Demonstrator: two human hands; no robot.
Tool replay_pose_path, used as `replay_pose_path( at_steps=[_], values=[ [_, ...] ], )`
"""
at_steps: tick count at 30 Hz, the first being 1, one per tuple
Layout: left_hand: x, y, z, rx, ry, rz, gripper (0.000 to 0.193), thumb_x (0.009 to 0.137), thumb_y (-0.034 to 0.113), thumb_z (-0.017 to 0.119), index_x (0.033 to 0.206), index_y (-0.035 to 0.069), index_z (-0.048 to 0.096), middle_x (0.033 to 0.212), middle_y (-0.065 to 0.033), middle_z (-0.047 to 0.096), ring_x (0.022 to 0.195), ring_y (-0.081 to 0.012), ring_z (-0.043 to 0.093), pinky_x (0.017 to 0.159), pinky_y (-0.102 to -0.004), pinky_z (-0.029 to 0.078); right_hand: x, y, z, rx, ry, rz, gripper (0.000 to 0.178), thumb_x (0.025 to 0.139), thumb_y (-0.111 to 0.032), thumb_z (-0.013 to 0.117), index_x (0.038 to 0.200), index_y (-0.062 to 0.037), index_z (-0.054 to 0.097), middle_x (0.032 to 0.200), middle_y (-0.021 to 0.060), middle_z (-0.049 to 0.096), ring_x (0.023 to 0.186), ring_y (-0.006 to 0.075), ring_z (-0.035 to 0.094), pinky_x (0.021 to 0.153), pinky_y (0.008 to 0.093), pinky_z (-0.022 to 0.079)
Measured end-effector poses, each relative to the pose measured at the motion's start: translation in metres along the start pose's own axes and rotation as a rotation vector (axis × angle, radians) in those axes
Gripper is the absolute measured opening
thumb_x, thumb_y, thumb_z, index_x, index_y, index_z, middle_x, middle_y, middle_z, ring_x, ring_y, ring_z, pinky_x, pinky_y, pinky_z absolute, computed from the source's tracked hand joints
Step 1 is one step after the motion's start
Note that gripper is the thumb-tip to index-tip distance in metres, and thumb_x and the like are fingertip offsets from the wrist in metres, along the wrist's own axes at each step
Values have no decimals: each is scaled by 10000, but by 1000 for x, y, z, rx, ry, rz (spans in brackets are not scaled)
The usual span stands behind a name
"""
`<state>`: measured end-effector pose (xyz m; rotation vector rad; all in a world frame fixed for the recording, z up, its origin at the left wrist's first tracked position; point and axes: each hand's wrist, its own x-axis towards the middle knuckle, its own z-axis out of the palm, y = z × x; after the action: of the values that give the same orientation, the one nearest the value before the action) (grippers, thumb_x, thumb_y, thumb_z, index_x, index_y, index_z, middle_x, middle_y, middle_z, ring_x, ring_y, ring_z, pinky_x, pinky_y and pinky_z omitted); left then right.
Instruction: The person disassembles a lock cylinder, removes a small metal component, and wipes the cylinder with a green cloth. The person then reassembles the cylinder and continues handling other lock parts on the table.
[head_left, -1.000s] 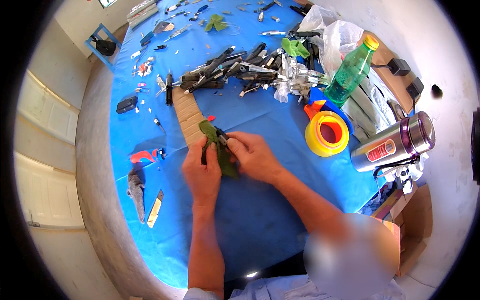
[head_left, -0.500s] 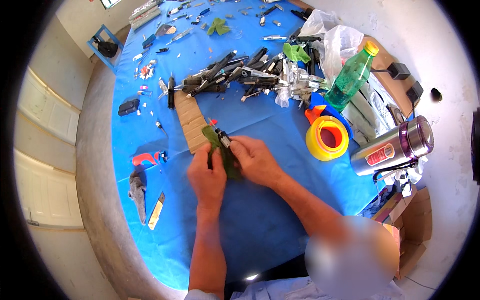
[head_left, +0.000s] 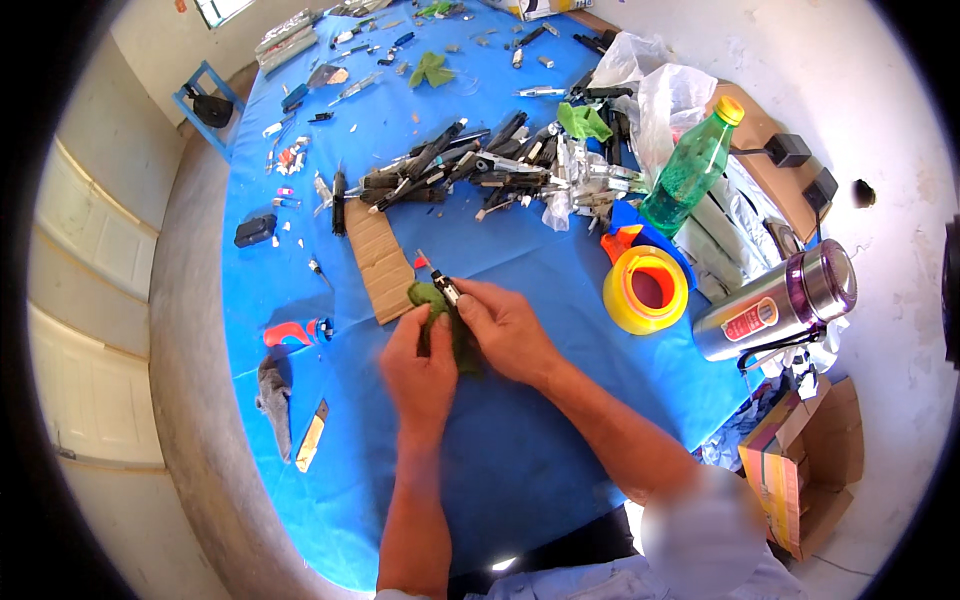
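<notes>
My left hand (head_left: 420,365) and my right hand (head_left: 505,330) meet over the middle of a blue-covered table (head_left: 520,470). Between them lies a dark green cloth (head_left: 432,298), pinched by my left fingers and pressed under my right palm. My right fingers grip a small black tool with a red tip (head_left: 438,280) that points up and to the left over the cloth. A strip of brown cardboard (head_left: 380,262) lies just left of the cloth.
A heap of black and silver tools (head_left: 480,170) lies behind the hands. A yellow tape roll (head_left: 646,290), a green bottle (head_left: 690,170) and a steel flask (head_left: 775,300) stand to the right. A red-handled tool (head_left: 295,332) and a grey glove (head_left: 273,400) lie left. Cardboard boxes (head_left: 800,470) sit lower right.
Both hands have shifted slightly with the cloth and the tool between them; the grip looks the same.
</notes>
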<state>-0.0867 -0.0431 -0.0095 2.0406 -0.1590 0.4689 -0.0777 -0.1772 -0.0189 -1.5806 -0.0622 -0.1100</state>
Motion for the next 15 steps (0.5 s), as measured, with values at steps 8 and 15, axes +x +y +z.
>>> replay_pose_path(
  at_steps=[8, 15],
  values=[
    [-7, 10, 7, -87, -167, 159, 120, 851, 29, 706, 952, -27, 671, 740, -106, 646, 633, -146, 598, 585, -291, 465, 9, 7, -10, 340, 136, 125, 317, 1041, -168, 530, 1263, 25, 647, 958, -20, 644, 830, 46, 545, 720, 229, 474],
    [-12, 19, 7, -157, -255, 153, 95, 849, 7, 699, 933, -27, 668, 700, -45, 606, 608, -75, 538, 549, -254, 425, 10, 1, -14, 497, 186, 230, 312, 1033, -194, 546, 1238, 14, 657, 867, -26, 617, 798, 34, 519, 680, 218, 449]
  ],
)
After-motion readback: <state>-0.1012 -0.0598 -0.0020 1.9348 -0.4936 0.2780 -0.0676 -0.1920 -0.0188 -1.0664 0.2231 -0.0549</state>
